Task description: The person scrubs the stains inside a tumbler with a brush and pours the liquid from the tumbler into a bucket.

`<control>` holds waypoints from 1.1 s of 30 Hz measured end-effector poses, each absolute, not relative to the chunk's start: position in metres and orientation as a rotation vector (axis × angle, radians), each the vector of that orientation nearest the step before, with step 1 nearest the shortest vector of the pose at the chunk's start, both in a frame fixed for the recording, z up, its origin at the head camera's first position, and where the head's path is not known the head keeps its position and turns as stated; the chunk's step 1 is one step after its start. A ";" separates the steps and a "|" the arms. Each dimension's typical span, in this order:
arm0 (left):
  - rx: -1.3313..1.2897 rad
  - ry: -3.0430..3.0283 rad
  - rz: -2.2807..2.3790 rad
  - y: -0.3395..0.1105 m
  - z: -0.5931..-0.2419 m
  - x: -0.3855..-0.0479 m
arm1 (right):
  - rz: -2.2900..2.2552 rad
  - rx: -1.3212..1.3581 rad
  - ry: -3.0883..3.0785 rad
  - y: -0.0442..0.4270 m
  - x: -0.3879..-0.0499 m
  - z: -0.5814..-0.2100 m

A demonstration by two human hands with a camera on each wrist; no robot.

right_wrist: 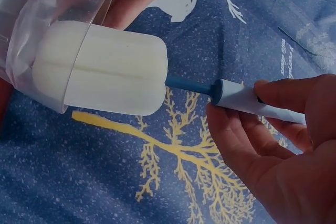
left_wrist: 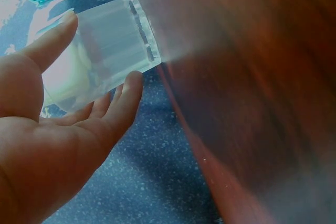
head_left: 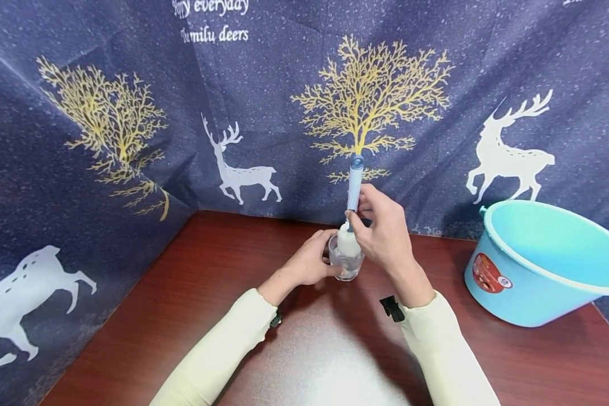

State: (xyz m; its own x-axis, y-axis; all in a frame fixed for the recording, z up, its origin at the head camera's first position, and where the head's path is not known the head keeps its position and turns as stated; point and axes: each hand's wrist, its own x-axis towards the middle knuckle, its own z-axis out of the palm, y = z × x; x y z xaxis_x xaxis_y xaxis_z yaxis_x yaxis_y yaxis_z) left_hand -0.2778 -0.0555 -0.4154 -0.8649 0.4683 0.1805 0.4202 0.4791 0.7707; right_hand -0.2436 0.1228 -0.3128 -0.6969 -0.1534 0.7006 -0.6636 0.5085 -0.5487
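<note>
A dark blue cloth (head_left: 284, 84) printed with white deer, golden trees and white lettering hangs behind a reddish-brown worktop (head_left: 243, 242). The fingers and thumb of the right hand (head_left: 384, 228) pinch the light blue handle of a sponge brush (head_left: 354, 183) near its lower end, where a darker blue neck leads to the sponge. The handle stands almost upright. Its pale, rounded sponge head (right_wrist: 115, 69) sits partly inside a clear cup (head_left: 346, 272), the upper part showing above the rim. The left hand (head_left: 312, 260) holds the cup from the side, thumb and fingers curled round its wall; whether the base touches the worktop, I cannot tell. Pale sleeves (head_left: 223, 347) cover both forearms, with a black device (head_left: 392, 309) at the right wrist. Well apart, toward the right, stands a light blue bucket (head_left: 533, 287) with a red label.
</note>
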 end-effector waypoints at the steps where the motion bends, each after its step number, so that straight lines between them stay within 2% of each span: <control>1: 0.794 2.655 1.358 -0.055 -0.415 -0.278 | 1.132 0.670 -2.167 0.123 -0.244 -0.313; 33: 0.800 2.651 1.373 -0.055 -0.413 -0.275 | 1.140 0.577 -2.187 0.125 -0.241 -0.311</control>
State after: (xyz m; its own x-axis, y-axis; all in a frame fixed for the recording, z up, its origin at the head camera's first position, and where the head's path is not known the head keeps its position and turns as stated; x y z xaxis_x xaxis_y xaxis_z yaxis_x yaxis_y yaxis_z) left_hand -0.2755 -0.0553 -0.4130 -0.8647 0.4666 0.1860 0.4211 0.4718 0.7747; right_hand -0.2411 0.1250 -0.3113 -0.7257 -0.1008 0.6806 -0.6157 0.5367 -0.5770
